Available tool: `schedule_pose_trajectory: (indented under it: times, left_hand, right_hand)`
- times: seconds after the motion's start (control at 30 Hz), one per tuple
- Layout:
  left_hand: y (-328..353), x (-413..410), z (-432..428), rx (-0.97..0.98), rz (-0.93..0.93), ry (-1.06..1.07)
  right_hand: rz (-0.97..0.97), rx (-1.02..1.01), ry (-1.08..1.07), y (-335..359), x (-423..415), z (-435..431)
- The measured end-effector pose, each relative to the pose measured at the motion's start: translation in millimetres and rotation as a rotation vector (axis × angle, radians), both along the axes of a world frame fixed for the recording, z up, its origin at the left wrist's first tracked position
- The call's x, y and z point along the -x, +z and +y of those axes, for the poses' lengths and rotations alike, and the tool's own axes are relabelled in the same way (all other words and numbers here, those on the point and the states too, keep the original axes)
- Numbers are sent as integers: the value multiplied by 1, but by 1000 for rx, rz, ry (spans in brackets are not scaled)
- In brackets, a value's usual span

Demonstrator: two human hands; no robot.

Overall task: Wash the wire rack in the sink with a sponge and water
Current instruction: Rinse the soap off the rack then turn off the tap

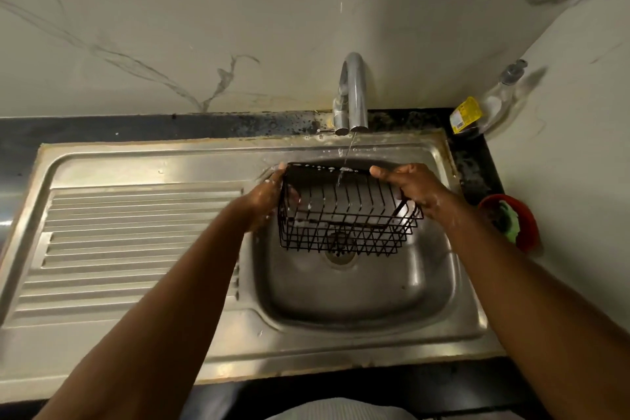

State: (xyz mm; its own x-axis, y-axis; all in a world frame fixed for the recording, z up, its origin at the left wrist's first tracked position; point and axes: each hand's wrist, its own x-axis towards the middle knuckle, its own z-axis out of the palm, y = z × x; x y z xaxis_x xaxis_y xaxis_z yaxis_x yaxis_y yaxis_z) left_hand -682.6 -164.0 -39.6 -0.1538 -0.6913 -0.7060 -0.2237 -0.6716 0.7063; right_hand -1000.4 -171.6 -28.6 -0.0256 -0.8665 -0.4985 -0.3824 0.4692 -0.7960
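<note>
A black wire rack, shaped like a basket, hangs tilted over the steel sink bowl. My left hand grips its left side and my right hand grips its right top edge. Both hands are wet, with soap flecks on them. A thin stream of water runs from the chrome tap onto the rack's far rim. A green sponge lies in a red bowl on the counter to the right of the sink. Neither hand touches the sponge.
The ribbed steel drainboard stretches left of the bowl. A clear bottle with a yellow label lies in the back right corner by the marble wall. The drain sits under the rack. A dark counter edge runs along the front.
</note>
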Motion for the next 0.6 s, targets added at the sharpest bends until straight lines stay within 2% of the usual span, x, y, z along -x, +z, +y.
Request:
schedule_pose_trajectory:
  times: [0.07,0.13,0.27,0.4,0.5,0.6]
  left_hand:
    - [6,15,9,179,41,147]
    - [12,27,13,276,11,261]
    - [10,32,9,248,-53,396]
    - [9,31,3,229,-96,369]
    - [10,32,0,285,-167,287]
    - [7,33,3,326,-310,183]
  right_hand:
    - [-59,-64,-19,2,-2,-7]
    - [-50,-73,-13,2,-3,-13]
    - [187,-23,104,9,-14,-27]
    - [320,-18,297,12,-47,-30]
    - [263,-47,345,8,-82,-17]
    - [233,77,350,1,-115,-8]
